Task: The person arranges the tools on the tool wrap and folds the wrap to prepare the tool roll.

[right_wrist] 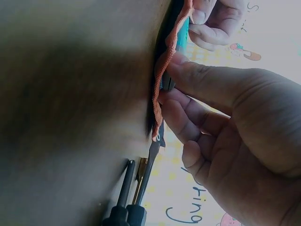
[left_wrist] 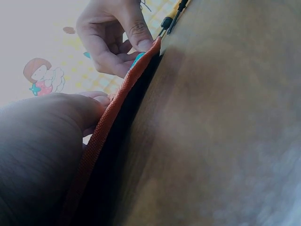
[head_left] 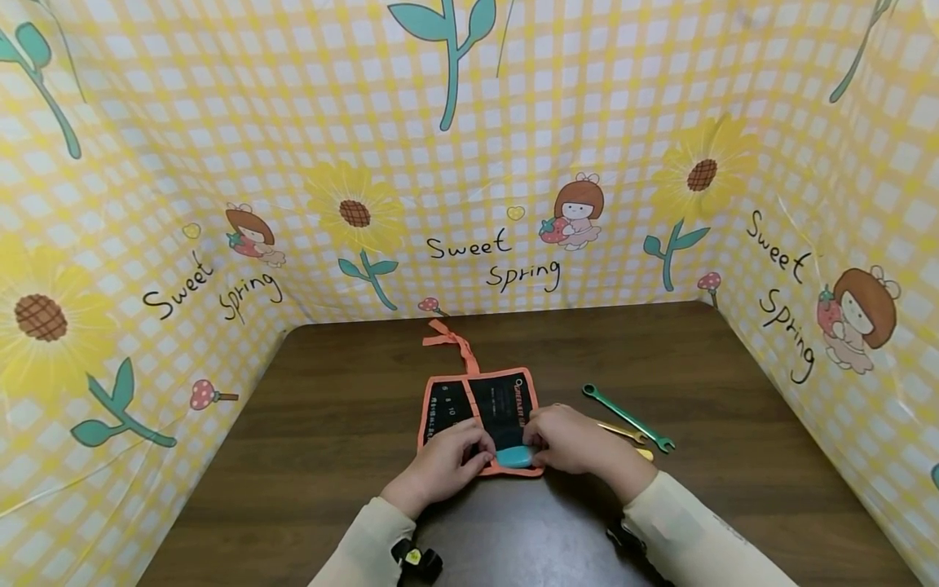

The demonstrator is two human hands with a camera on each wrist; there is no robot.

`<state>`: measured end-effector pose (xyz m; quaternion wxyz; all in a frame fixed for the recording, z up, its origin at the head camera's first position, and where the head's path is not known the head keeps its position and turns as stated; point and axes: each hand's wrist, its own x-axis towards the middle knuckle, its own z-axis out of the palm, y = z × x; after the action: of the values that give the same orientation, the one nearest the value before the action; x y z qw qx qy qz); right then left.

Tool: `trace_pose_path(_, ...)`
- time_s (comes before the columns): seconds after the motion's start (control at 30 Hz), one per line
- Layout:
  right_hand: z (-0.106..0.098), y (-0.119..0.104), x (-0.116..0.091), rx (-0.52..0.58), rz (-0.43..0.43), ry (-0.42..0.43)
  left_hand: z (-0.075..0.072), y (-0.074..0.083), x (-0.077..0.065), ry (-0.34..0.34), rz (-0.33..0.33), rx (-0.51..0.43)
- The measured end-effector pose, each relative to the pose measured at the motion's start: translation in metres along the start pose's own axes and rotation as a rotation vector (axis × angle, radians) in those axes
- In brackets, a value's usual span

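Note:
A black tool pouch [head_left: 506,412] with orange trim lies spread on the table. Along its near edge is a teal, rounded tool [head_left: 516,456], its exact kind unclear; the right wrist view shows a dark end [right_wrist: 168,81] on it. My left hand [head_left: 443,463] pinches the pouch's near orange edge, just left of the teal tool. At the tool's other end my right hand [head_left: 568,439] pinches it, with the thumb against the orange trim [right_wrist: 160,84]. Part of the tool is hidden by the fingers and the trim.
Right of the pouch lie a green wrench [head_left: 629,417], a gold wrench [head_left: 623,432] and a yellow piece [head_left: 645,454], partly behind the right arm. An orange tie strap [head_left: 464,349] trails from the pouch's far edge. Yellow checked cloth [head_left: 469,179] walls the table.

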<state>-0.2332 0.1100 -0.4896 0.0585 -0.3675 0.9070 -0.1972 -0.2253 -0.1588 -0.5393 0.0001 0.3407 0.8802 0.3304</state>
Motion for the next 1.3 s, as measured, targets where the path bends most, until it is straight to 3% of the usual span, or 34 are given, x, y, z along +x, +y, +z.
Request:
trace_pose_path(0.23, 0.002, 0.0, 0.005, -0.003, 0.006, -0.013, 0.0, -0.001, 0.0, -0.003, -0.004, 0.001)
trace_pose_path(0.5, 0.005, -0.006, 0.012, -0.032, 0.005, -0.032, 0.001, -0.001, 0.001, 0.006, 0.048, -0.011)
trace_pose_path(1.3, 0.008, -0.009, 0.019, -0.032, 0.03, -0.064, 0.003, -0.005, 0.001, 0.01, 0.058, -0.027)
